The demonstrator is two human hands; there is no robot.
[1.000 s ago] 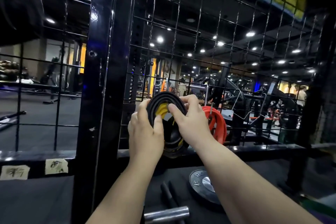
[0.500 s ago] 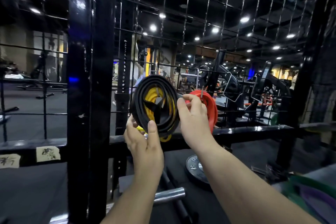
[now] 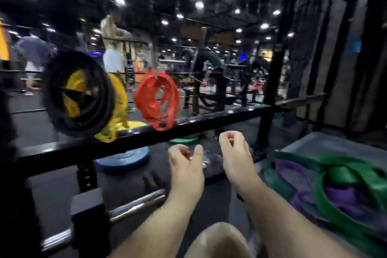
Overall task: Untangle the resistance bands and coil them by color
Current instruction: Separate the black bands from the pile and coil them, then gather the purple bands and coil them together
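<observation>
Only the head view here, and it's pretty motion-blurred, so take the details loosely.

Up on the rack, above the crossbar (image 3: 209,123), the black coil (image 3: 105,100) hangs toward the left end with the yellow band (image 3: 75,88) bunched through and behind it. The red coil (image 3: 146,98) hangs just beside it to the right. Those look sorted to me.

What's left is the green band (image 3: 345,176) and the purple band (image 3: 343,197), looped through each other in a heap on the grey platform (image 3: 303,142) at the right, up against its near-left corner.

The left hand (image 3: 186,165) and right hand (image 3: 236,153) hover side by side below the crossbar, well apart from every band. Fingers on both are loosely curled and holding nothing.

Handling guess: these are flat rubber loops, so floppy, light and grippy rather than slippery, and not fragile at all. The catch is that rubber drags on rubber, so yanking probably tightens the knot. I'd pinch the green one on the broad flat loop lying on top, lift it to open some slack, then feed the purple out through the gap. The green looks wider, so it'll likely spring open when coiled unless you keep a thumb on the end.
</observation>
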